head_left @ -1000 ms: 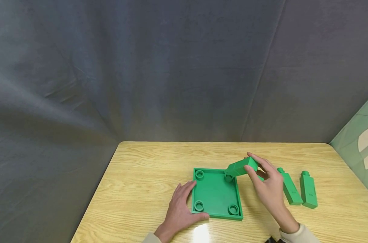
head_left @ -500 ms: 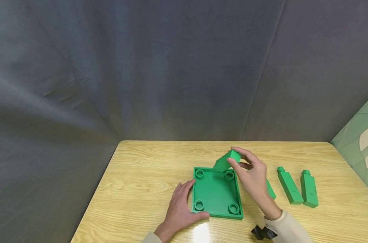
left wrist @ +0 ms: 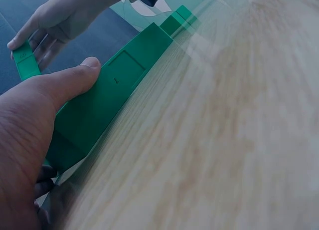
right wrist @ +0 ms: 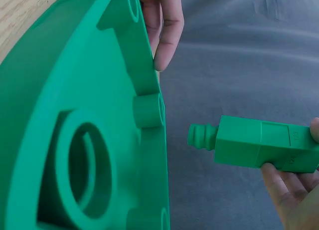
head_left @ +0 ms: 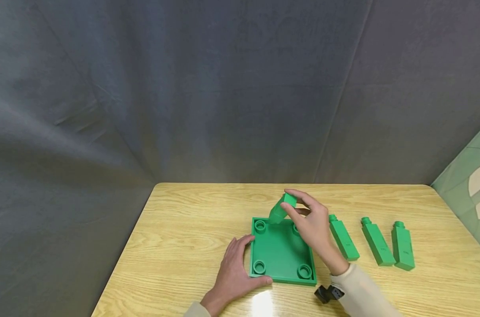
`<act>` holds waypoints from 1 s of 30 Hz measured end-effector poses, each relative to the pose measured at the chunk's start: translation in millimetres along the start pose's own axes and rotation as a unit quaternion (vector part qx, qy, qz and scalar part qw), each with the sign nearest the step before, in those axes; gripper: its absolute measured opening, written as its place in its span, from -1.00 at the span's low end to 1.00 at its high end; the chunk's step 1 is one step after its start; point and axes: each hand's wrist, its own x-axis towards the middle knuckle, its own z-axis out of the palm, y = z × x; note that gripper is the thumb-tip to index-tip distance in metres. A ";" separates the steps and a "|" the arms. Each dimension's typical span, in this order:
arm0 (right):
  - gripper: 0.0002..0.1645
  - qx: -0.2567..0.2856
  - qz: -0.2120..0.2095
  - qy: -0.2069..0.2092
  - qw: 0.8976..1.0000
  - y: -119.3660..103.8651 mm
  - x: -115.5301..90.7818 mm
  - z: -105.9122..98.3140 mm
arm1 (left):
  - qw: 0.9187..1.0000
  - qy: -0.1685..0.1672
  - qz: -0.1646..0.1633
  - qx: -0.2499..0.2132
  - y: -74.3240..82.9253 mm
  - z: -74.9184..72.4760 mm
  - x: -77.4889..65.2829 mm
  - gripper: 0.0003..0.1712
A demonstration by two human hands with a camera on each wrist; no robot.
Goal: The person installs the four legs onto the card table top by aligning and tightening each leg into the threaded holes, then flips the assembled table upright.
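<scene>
A square green tabletop [head_left: 282, 251] lies with its rimmed, socketed side up on the table. My left hand [head_left: 233, 273] grips its near left corner, thumb on the near edge and fingers on the left edge. Above the tabletop's far edge, my right hand [head_left: 313, 222] holds a green leg [head_left: 281, 210] by its wide end, tilted, between thumb and fingers. In the right wrist view the leg's ribbed round stud [right wrist: 202, 136] points at the tabletop, apart from the sockets. The far right socket [head_left: 296, 229] is partly hidden by my right hand in the head view.
To the right lie three more green legs: a near one [head_left: 344, 237], a middle one [head_left: 378, 242] and an outer one [head_left: 403, 246]. Dark grey cloth [head_left: 240, 97] hangs behind the wooden table [head_left: 176, 237]. A black device [head_left: 328, 294] sits at my right wrist.
My right hand has moved left with the leg, from the far right socket toward the far left one, and the leg now stands steeper. My left hand has stayed in place.
</scene>
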 end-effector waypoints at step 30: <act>-0.55 -0.050 0.013 -0.084 0.995 5.6 8.2 35.5 | 1.000 0.002 0.004 0.002 0.5 -0.9 1.1 0.30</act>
